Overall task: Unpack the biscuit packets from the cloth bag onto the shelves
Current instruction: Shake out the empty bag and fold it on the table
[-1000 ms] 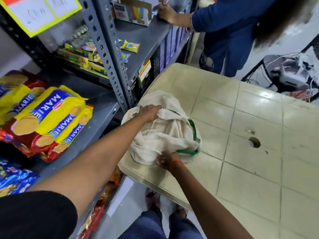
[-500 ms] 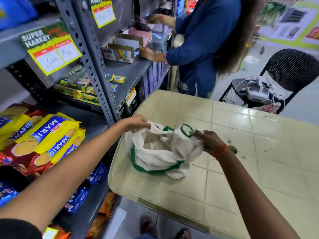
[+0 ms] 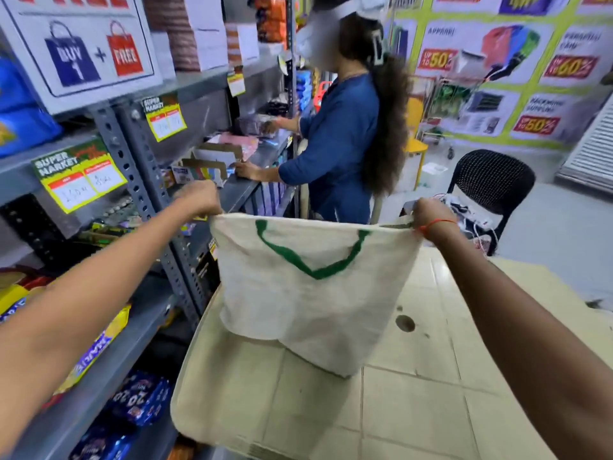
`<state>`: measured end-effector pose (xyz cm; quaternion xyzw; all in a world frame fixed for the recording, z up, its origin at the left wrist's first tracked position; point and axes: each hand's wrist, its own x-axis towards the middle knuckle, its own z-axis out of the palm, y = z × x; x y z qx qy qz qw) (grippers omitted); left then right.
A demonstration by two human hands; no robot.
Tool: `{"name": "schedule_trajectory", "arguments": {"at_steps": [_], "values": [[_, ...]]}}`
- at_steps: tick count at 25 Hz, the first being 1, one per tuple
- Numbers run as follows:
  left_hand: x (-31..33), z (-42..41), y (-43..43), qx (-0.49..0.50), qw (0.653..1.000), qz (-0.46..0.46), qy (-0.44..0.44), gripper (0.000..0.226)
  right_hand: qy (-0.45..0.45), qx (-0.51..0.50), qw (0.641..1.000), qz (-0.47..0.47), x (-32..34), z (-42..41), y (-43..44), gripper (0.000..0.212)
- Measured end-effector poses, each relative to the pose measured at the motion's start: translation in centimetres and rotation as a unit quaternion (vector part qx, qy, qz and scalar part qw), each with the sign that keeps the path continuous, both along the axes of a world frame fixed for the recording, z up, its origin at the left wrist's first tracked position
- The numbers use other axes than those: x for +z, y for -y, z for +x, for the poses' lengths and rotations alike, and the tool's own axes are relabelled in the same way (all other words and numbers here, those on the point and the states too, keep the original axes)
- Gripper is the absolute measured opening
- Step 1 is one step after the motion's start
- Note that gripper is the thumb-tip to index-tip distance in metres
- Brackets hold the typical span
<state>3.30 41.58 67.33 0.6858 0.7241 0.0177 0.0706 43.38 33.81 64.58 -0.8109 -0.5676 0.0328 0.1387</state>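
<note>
A cream cloth bag (image 3: 308,293) with green handles hangs flat and stretched above the beige table (image 3: 381,410). My left hand (image 3: 199,199) grips its top left corner. My right hand (image 3: 429,217), with a red thread at the wrist, grips the top right corner. The bag looks limp, with no bulge showing. Yellow Marie biscuit packets (image 3: 96,346) lie on the grey shelf (image 3: 109,370) at the left, partly hidden by my left arm. Blue packets (image 3: 139,400) sit on the shelf below.
A person in a blue top (image 3: 335,151) stands at the shelves just beyond the bag, hands on a shelf. A black mesh chair (image 3: 491,184) with wires on it stands at the right. Price tags hang from the grey rack's upright (image 3: 132,180). A hole (image 3: 405,323) marks the table top.
The bag has gone from a crumpled heap on the table to being lifted and pulled flat between both hands. My view has tilted upward.
</note>
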Motion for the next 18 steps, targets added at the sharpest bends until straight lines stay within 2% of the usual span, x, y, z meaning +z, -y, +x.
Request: {"name": "schedule_trajectory", "arguments": {"at_steps": [1,3,4,5,6,7,8,9,10,11,13,14,15,16,17,18], "values": [[1.2,-0.2,0.1,0.027,0.999,0.005,-0.035,0.019,-0.007,-0.024,1.000,0.008,0.9,1.1,0.0,0.031],[2.8,0.2,0.2,0.067,0.997,0.009,-0.030,0.027,-0.112,-0.066,0.991,0.014,2.4,2.8,-0.2,0.032],[3.5,0.6,0.1,0.089,0.996,0.022,-0.015,0.029,-0.178,-0.073,0.981,0.013,3.0,3.6,-0.3,0.032],[4.2,1.0,0.1,0.097,0.993,0.059,-0.004,0.026,-0.288,-0.077,0.954,0.026,3.6,4.4,-0.6,0.031],[4.8,1.3,-0.1,0.104,0.988,0.111,0.016,0.022,-0.433,-0.068,0.897,0.060,4.2,5.0,-0.8,0.028],[5.5,1.5,-0.4,0.119,0.978,0.157,0.071,0.020,-0.554,-0.051,0.824,0.106,5.0,5.3,-0.9,0.022],[6.2,1.6,-0.8,0.127,0.962,0.191,0.145,0.021,-0.633,-0.057,0.755,0.157,5.9,5.3,-0.8,0.017],[6.9,1.9,-0.9,0.128,0.938,0.215,0.239,0.022,-0.671,-0.065,0.710,0.203,6.8,5.1,-1.0,0.018],[7.7,2.2,-1.0,0.123,0.904,0.247,0.326,0.024,-0.681,-0.069,0.684,0.253,7.6,4.8,-1.3,0.024],[8.3,2.4,-0.6,0.117,0.866,0.295,0.386,0.028,-0.666,-0.076,0.675,0.307,8.6,4.4,-1.8,0.031],[9.3,2.8,-0.1,0.098,0.815,0.362,0.441,0.038,-0.615,-0.091,0.681,0.388,9.3,4.0,-1.8,0.040],[9.3,2.8,0.3,0.091,0.807,0.357,0.462,0.040,-0.584,-0.107,0.697,0.402,9.1,4.2,-1.9,0.041],[8.9,2.6,0.7,0.081,0.827,0.334,0.445,0.040,-0.553,-0.127,0.722,0.397,8.3,4.4,-1.6,0.040],[7.9,2.2,1.2,0.061,0.882,0.284,0.370,0.037,-0.528,-0.134,0.752,0.371,7.1,5.0,-1.1,0.040],[6.8,1.6,1.9,0.030,0.947,0.204,0.247,0.033,-0.506,-0.123,0.783,0.341,5.4,5.6,-0.9,0.038],[5.2,0.9,2.6,-0.009,0.986,0.100,0.134,0.028,-0.451,-0.107,0.845,0.266,3.6,6.5,-0.6,0.031]]}}
